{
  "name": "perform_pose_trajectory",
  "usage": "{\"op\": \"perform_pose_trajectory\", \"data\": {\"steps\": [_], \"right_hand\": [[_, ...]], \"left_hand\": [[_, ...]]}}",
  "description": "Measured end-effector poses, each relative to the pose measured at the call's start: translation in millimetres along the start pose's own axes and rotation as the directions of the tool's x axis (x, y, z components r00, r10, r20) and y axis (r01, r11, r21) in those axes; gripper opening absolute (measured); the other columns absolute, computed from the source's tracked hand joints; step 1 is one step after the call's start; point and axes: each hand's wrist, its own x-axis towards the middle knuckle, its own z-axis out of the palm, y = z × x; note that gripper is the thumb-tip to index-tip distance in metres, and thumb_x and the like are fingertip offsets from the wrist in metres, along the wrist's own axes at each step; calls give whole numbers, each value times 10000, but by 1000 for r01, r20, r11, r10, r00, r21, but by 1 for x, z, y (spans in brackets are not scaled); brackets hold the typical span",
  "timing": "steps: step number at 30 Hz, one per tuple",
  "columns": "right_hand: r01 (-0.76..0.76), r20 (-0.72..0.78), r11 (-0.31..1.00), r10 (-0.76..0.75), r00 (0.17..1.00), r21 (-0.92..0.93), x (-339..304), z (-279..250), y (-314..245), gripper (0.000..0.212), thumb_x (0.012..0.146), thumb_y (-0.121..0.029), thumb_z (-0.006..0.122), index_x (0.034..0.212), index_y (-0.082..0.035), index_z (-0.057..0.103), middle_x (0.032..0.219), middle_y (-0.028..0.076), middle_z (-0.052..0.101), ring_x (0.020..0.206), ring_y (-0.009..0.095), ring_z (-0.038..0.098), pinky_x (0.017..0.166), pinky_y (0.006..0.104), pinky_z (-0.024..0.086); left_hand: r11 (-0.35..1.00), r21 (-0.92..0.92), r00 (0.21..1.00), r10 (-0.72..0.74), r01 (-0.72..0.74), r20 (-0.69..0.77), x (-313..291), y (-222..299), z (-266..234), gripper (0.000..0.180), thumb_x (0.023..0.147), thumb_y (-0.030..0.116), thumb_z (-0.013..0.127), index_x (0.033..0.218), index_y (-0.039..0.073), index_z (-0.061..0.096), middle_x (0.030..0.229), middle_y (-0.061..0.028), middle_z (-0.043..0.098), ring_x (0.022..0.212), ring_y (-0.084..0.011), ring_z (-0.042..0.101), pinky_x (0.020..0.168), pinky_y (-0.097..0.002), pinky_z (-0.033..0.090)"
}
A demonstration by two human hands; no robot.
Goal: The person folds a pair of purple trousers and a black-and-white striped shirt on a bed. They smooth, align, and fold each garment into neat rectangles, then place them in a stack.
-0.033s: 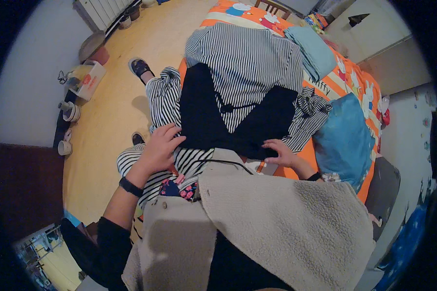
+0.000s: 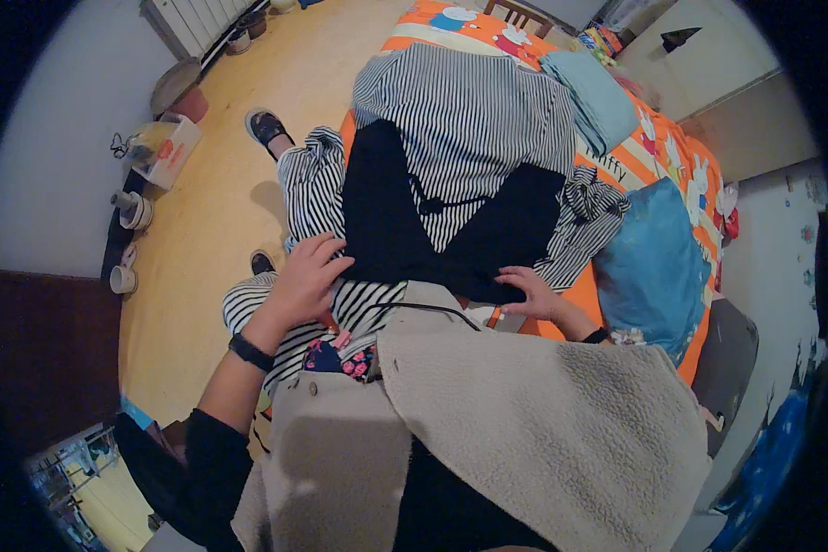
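While the black garment (image 2: 405, 230) is being spread over the striped shirt (image 2: 469, 110) on the orange bedspread (image 2: 672, 147), its near hem is being pressed flat by the left hand (image 2: 305, 276) and right hand (image 2: 529, 293), fingers apart, nothing clamped; no change is being shown.

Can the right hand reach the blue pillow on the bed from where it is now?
Probably yes. The right hand rests on the black garment, and the blue pillow lies just to its right on the bed. Only a striped sleeve lies between them, nothing tall.
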Motion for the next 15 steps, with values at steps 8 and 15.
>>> {"op": "perform_pose_trajectory", "data": {"steps": [8, 15], "right_hand": [[-67, -20, 990, 65, 998, -125, -10, 8, -1, 193, 762, -128, 720, 912, -64, 617, 1056, 94, 601, 997, 227, 570, 860, 342, 463], [-362, 231, 691, 278, 932, 626, -29, -29, -5, 105, 841, -15, 626, 920, -63, 576, 781, -40, 542, 719, 58, 497, 638, 218, 427]], "left_hand": [[996, 70, 999, 46, -48, 22, 21, -17, 7, 232, 597, 11, 636, 810, 69, 563, 879, -79, 559, 892, -296, 545, 793, -411, 443], [1000, 2, 996, 11, -11, -85, 21, -7, -22, 202, 595, -27, 605, 757, 45, 509, 758, -107, 499, 783, -315, 511, 701, -408, 415]]}}
